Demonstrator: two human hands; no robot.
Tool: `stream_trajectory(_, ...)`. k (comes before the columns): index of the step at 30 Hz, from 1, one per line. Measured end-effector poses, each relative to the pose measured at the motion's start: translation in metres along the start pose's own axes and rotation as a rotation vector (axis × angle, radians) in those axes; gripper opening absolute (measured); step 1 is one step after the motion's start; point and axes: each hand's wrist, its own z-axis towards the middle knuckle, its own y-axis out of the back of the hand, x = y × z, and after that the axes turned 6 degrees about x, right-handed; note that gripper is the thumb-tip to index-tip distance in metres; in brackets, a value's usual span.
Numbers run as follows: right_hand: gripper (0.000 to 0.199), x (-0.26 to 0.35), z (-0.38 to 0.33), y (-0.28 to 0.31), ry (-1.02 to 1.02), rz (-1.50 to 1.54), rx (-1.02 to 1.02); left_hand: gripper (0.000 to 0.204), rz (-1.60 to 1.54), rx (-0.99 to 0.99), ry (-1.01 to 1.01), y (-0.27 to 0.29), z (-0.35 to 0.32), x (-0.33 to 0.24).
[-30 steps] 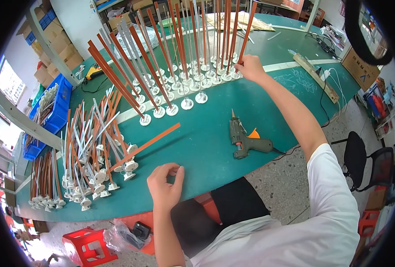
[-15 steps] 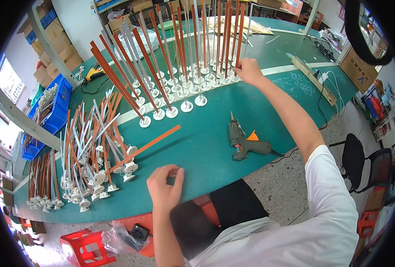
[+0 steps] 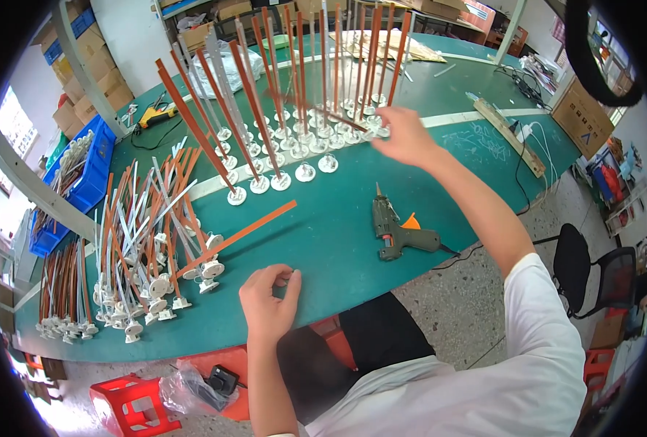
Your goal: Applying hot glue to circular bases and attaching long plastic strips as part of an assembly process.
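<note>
My right hand (image 3: 405,137) is closed at the white round base of a brown strip (image 3: 342,120), at the right front of a standing group. The strip leans far left and is smeared by motion; my fingers hide part of the base. Several brown and clear strips (image 3: 247,102) stand upright on white round bases (image 3: 280,180) in rows. My left hand (image 3: 269,298) rests at the table's near edge, fingers curled toward the thumb; anything small between the fingertips cannot be made out. Between my hands lies a dark green glue gun (image 3: 396,229) with an orange trigger.
A pile of strips with white bases (image 3: 145,247) lies at the left of the green table (image 3: 323,240), one brown strip (image 3: 254,227) jutting out. Behind are a blue crate (image 3: 90,178) and a yellow-and-black tool (image 3: 156,116). A wooden bar (image 3: 509,135) with cables lies right.
My right hand has come slightly nearer, and the strip at it has gone from upright to leaning far left. My left hand stays at the table edge.
</note>
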Motion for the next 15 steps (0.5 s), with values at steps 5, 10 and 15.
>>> stream_trajectory(5, 0.015, -0.001, 0.016, -0.052, 0.095, -0.149, 0.239, 0.011, -0.011, -0.027, -0.007, 0.002, -0.002, -0.001)
stream_trajectory(10, 0.009, -0.009, 0.015, -0.062, 0.109, -0.209, 0.234, 0.01, -0.017, -0.015, -0.038, 0.0, 0.0, -0.002)
stream_trajectory(15, 0.008, 0.004, 0.017, -0.067, 0.126, -0.246, 0.222, 0.011, -0.003, -0.017, -0.02, 0.001, -0.002, 0.0)
